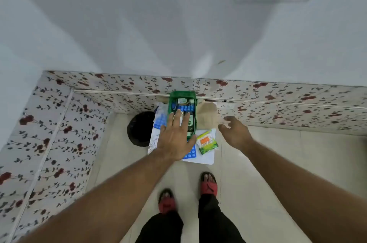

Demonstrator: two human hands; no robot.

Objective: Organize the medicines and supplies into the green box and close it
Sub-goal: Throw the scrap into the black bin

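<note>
The green box (182,95) lies open on the floor against the flowered wall, with blue pill strips and small bottles inside. My left hand (175,137) is spread flat over its near half, fingers apart, holding nothing. A packet of cotton buds (206,142) lies on a white sheet (206,158) right of the box. A blue pill strip (190,153) pokes out below my left hand; another blue strip (160,120) lies left of the box. My right hand (234,132) hovers right of the box, fingers loosely curled and empty, near a tan packet (206,116).
A black round bag (140,128) sits on the floor left of the supplies. Flower-patterned tiles (278,101) line the wall base behind and at the left. My feet in red sandals (208,184) stand on the pale floor below the supplies.
</note>
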